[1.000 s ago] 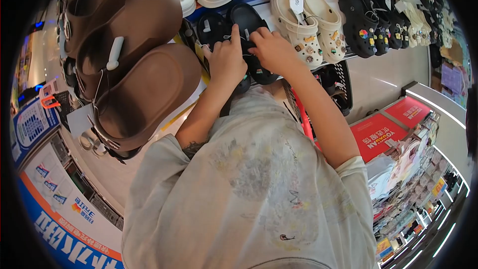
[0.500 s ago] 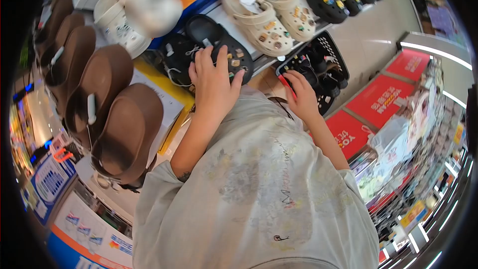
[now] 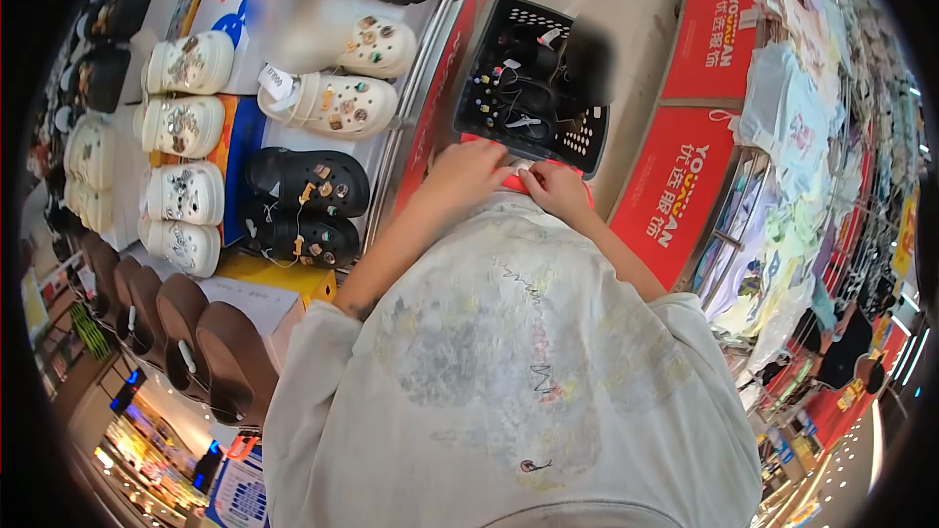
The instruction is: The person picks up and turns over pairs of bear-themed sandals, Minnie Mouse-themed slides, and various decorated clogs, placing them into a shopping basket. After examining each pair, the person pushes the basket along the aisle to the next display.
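Observation:
My left hand and my right hand are close together in front of my body, both closed on the red handle of a black shopping basket. A small whitish bit shows between the hands, too small to make out. Inside the basket lie several black clogs with colourful charms, partly hidden by a blur. Left of my left arm, a pair of black clogs with charms and a tag cord rests on the display shelf.
Cream clogs with charms, white clogs and brown slippers line the display on the left. Red panels with white lettering border a rack of hanging clothes on the right. A tiled aisle floor runs between them.
My left hand has left the black clogs on the shelf and moved right to the basket handle, beside my right hand. The view has turned toward the aisle, with the basket more fully visible.

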Available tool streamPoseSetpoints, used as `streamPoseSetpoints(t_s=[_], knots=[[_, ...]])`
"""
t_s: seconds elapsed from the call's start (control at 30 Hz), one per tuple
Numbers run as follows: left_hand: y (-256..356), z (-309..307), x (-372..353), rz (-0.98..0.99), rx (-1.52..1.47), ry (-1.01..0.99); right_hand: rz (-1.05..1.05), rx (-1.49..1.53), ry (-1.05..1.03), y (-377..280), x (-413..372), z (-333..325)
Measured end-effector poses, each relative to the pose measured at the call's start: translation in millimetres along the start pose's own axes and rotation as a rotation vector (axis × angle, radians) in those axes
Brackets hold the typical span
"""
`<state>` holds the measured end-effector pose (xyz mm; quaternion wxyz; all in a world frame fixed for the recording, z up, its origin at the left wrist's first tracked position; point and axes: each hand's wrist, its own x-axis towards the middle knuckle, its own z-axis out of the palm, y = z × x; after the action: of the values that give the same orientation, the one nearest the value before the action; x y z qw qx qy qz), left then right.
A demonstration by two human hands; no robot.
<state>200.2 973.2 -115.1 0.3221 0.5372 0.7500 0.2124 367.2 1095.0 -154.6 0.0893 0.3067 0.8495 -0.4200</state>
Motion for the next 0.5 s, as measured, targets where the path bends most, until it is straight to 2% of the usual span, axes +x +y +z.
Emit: streamPoseSetpoints(t_s=[0.03,0.1,0.13,0.2,0.23,0.3,0.4,0.5], knots=[[-2.7,22.2,11.2,0.001,0.011,-0.016,0.006,0.018,0.004,4.7,-1.6,1.6],[-5.8,59.8,32.4,0.118,0.015,-0.146,-0.144,0.061,0.052,15.7,1.9,1.1],[0.2,68.3,36.3,0.114,0.029,-0.155,-0.147,0.077,0.057,23.2,2.5,2.0],[8.9,75.9,37.7,-0.134,0.13,-0.107,-0.125,-0.06,0.062,31.2,2.7,1.0],[9.5,73.8,35.7,-0.143,0.145,-0.12,-0.126,-0.039,0.061,30.9,-0.8,-2.2],[11.1,67.0,35.0,-0.16,0.176,-0.13,0.044,-0.1,0.047,30.2,-8.6,-13.3],[13.2,68.1,34.8,-0.182,0.216,-0.108,-0.024,-0.006,0.114,43.6,-10.3,-6.9],[15.9,62.2,40.5,-0.254,0.231,-0.221,0.007,0.071,0.125,43.7,-4.9,-5.7]])
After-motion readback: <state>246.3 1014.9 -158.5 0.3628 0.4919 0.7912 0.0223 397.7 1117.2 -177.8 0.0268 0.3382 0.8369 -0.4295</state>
